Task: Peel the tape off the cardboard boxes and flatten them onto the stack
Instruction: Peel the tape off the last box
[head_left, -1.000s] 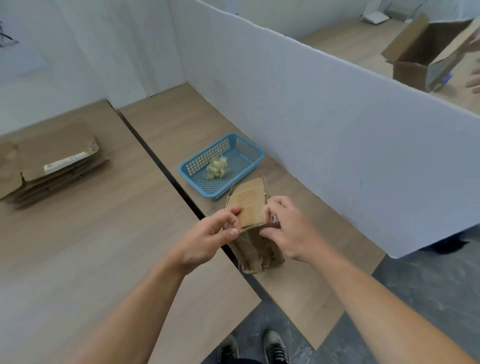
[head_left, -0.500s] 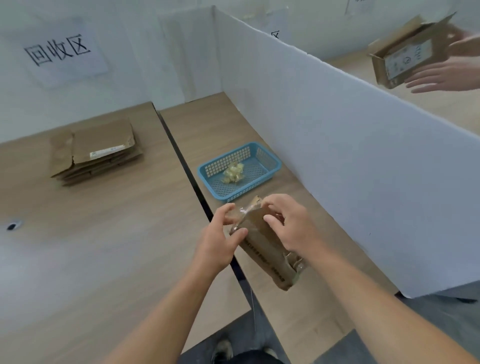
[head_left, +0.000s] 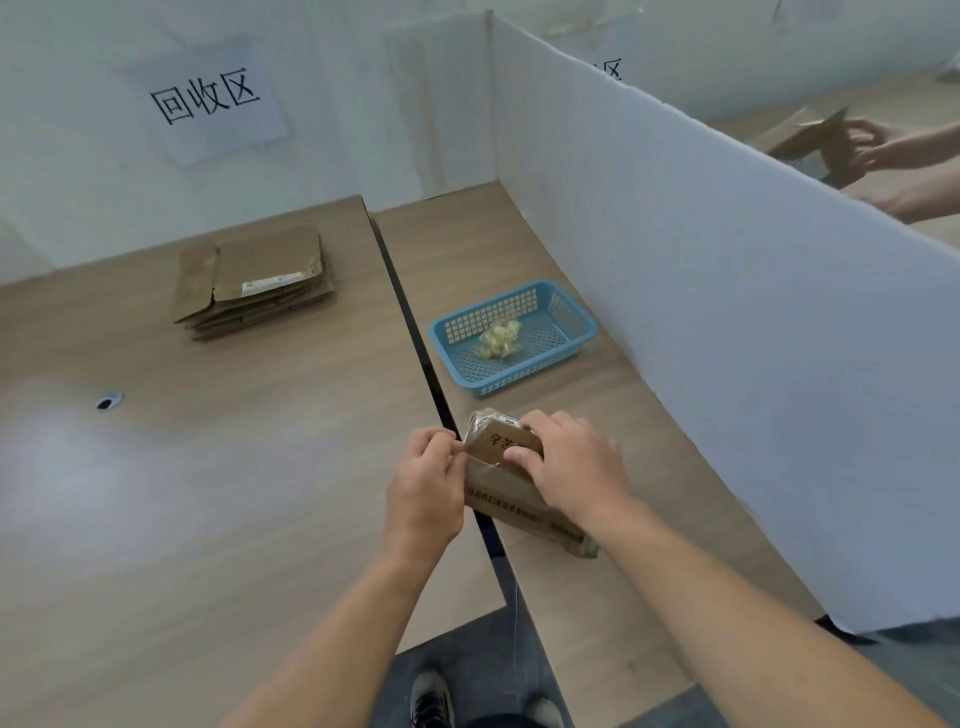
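A small brown cardboard box (head_left: 511, 499) wrapped in clear tape lies tilted over the dark gap between two wooden tables. My right hand (head_left: 569, 467) grips its upper end from the right, thumb on the printed top face. My left hand (head_left: 426, 478) pinches at the box's upper left edge, where the tape sits; the tape itself is hard to make out. A stack of flattened cardboard (head_left: 254, 278) lies on the left table, far from both hands.
A blue plastic basket (head_left: 566, 312) with crumpled tape scraps stands just beyond the box. A tall white divider (head_left: 727, 312) walls off the right side; another person's hands hold a box behind it. A paper sign hangs on the back wall. My shoes show below.
The box has turned so its printed top face points up. My left hand moved from holding the side to pinching the upper left edge. The camera view has shifted left and upward.
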